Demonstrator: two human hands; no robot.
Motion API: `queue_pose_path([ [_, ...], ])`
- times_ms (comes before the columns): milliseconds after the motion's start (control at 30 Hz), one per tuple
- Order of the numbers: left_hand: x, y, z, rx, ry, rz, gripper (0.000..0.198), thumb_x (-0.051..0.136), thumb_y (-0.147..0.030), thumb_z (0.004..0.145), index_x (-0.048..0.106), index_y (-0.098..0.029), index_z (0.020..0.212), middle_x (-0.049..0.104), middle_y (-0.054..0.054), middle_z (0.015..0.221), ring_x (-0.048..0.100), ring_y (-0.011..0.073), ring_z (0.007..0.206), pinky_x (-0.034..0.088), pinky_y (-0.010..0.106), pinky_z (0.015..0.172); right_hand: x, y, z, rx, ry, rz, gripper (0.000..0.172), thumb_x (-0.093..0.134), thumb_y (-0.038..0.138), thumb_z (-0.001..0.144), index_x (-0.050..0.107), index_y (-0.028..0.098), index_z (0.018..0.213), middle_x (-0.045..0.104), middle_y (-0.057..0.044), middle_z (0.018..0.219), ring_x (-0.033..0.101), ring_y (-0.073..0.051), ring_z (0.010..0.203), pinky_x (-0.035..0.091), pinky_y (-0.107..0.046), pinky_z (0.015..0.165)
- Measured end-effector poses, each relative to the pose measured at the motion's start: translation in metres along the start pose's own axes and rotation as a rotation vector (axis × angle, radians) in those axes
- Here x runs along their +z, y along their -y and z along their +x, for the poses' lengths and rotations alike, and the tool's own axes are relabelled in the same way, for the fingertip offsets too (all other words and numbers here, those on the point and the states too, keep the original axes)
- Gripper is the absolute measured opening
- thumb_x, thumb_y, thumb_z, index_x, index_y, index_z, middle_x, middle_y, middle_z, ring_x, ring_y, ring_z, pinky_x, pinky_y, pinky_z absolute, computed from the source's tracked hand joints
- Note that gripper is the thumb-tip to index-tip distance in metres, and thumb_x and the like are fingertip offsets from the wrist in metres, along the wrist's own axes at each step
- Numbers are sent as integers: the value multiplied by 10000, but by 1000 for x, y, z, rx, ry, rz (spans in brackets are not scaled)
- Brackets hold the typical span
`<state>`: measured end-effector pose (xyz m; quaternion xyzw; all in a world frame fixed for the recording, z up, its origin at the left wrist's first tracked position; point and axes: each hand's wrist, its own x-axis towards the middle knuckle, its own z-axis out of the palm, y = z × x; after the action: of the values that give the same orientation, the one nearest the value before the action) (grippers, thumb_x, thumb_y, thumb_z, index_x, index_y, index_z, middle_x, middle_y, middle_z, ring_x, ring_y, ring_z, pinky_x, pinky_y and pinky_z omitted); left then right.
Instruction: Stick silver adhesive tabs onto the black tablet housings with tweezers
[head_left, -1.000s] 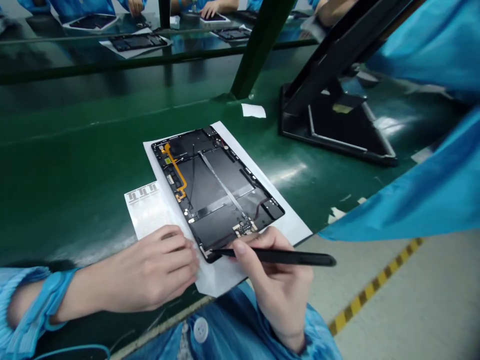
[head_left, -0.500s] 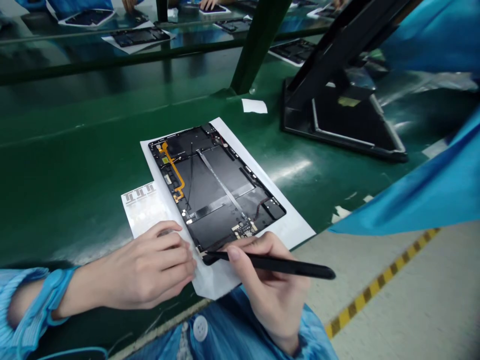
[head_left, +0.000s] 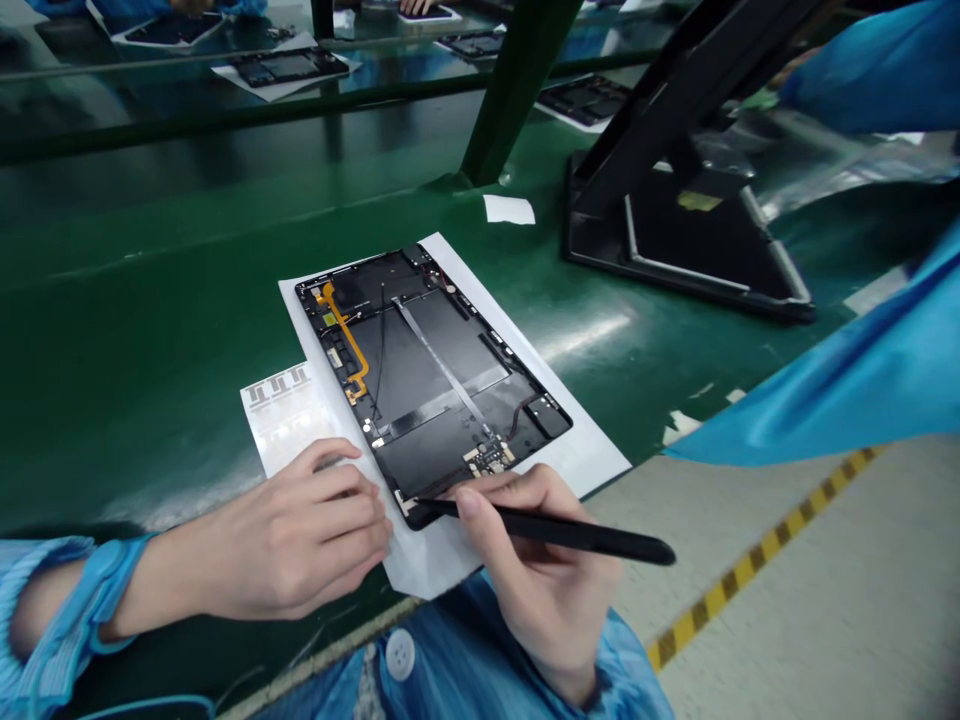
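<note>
A black tablet housing (head_left: 420, 350) lies at a slant on white paper (head_left: 592, 460), inner side up, with an orange flex cable (head_left: 360, 360) along its left. My right hand (head_left: 536, 570) grips slim black tweezers (head_left: 577, 530) like a pen. Their pointed tip is at the housing's near corner, beside a small pale strip (head_left: 407, 503). My left hand (head_left: 300, 535) rests on the paper's left edge, its fingers loosely bent and a little apart, close to that corner. Its thumb is hidden. Beyond it lies a white sticker sheet (head_left: 289, 410), partly covered.
A black stand (head_left: 682, 240) is at the right beyond the housing, near a green post (head_left: 517, 95). A white scrap (head_left: 510, 210) lies on the green table (head_left: 150, 300). A co-worker's blue sleeve (head_left: 840, 380) hangs at the right. More tablet housings (head_left: 289, 67) lie across the table.
The tweezers' tip has shifted slightly right, and more of the pale strip shows at the corner. My left hand has hardly moved.
</note>
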<state>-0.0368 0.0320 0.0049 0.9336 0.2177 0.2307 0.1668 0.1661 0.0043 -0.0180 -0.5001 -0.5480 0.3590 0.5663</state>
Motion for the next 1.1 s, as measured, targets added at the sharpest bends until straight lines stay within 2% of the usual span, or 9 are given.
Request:
queue_pose_path([
  [300,-1,0,-2,21,9,12,162,485,-108,948,634,-90,1009,701,69,914,618,193,901,377,413,963,1,0,0,-14,3,16,153,671,115,841,613,203,731,687,4,701,642,-126,600,504,-202,535],
  [500,-2,0,0,26,38,62,242,466,-125,960,581,-54,1161,683,90,921,603,206,883,404,439,921,1,-2,-1,-8,9,42,151,671,104,835,614,203,736,672,23,697,644,-119,630,498,-188,562],
  [733,-2,-2,2,-14,36,72,240,464,-87,938,582,-69,1146,653,85,910,571,207,888,403,412,903,-5,6,4,-34,106,-51,142,664,110,829,606,211,746,669,19,706,640,-134,619,496,-216,545],
  [833,-3,-3,1,-36,59,87,250,458,-97,935,584,-87,1151,631,91,922,553,218,886,395,414,886,-8,10,9,-67,91,-118,116,670,98,819,641,207,791,673,0,738,654,-147,654,512,-225,567],
  [1100,-1,-3,0,-51,49,83,253,440,-116,948,603,-83,1138,571,71,840,517,224,869,393,412,875,0,7,10,-48,153,-36,116,652,97,832,634,200,782,663,13,718,642,-117,644,508,-190,568],
])
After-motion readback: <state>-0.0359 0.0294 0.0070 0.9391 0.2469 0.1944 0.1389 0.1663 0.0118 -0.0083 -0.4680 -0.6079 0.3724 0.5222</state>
